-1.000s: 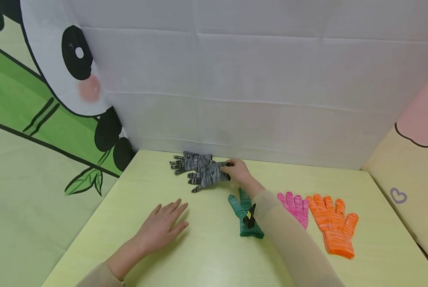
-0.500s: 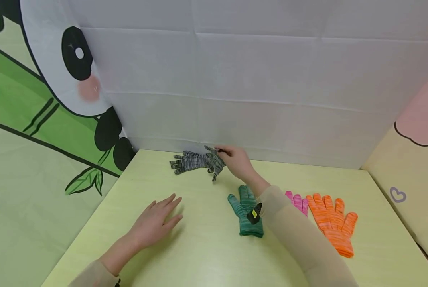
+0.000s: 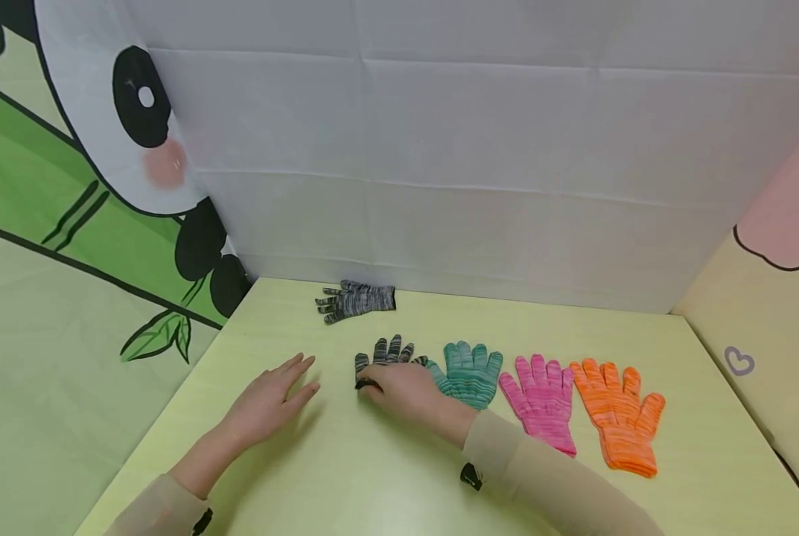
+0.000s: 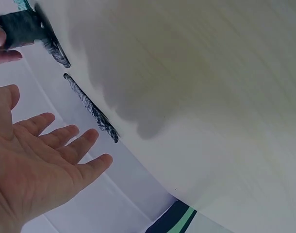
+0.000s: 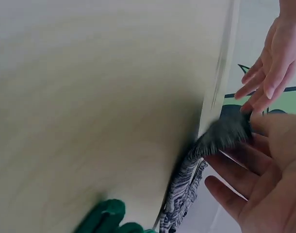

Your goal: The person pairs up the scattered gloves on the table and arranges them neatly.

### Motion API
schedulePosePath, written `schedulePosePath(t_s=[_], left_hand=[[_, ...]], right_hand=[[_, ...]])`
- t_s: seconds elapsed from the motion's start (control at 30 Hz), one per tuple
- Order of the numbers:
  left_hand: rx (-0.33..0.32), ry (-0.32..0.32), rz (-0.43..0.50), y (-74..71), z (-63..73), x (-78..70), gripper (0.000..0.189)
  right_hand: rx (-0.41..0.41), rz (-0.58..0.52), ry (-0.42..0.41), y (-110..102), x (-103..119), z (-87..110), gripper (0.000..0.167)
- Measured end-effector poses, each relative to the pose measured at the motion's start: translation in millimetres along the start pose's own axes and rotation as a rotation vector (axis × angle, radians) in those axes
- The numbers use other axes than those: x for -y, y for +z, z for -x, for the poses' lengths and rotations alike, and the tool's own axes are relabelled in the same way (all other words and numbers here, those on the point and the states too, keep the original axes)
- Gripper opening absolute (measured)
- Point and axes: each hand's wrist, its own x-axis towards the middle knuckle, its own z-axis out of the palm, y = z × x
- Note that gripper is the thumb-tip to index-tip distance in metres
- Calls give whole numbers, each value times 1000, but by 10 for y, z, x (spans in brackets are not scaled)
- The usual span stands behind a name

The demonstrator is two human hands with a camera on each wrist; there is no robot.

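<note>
My right hand [image 3: 409, 391] pinches the dark cuff of a black-and-grey knit glove [image 3: 394, 351], whose fingers point away from me beside the green glove [image 3: 474, 378]. In the right wrist view the held glove [image 5: 184, 182] has its cuff raised off the table and its fingers low. My left hand [image 3: 261, 402] hovers over the table to the left, fingers extended and holding nothing, as the left wrist view also shows. A second black-and-grey glove [image 3: 360, 300] lies at the back edge, fingers to the left. My right hand and forearm hide part of the held and green gloves.
Right of the green glove lie a pink glove [image 3: 543, 402] and an orange glove [image 3: 619, 420], in a row. The pale yellow table [image 3: 345, 484] meets a white sheet [image 3: 439, 186] at the back. Printed cloths flank it on both sides.
My right hand has lifted one black-and-grey glove off the other, brought it nearer and turned its fingers away from me. My left hand has drifted slightly left and stays extended.
</note>
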Motion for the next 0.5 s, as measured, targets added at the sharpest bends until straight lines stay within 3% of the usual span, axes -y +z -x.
schedulePosePath(t_s=[0.1, 0.27, 0.37, 0.5], left_hand=[[1, 3, -6, -4, 0, -2, 63], [3, 6, -22, 0, 11, 17, 64], [8, 14, -32, 18, 23, 15, 64], [16, 27, -37, 50, 17, -8, 65]], right_hand=[[34, -15, -21, 5, -10, 94, 43], [27, 162, -1, 5, -151, 244, 47], [78, 239, 30, 59, -197, 315, 55], [159, 240, 26, 136, -167, 383, 63]])
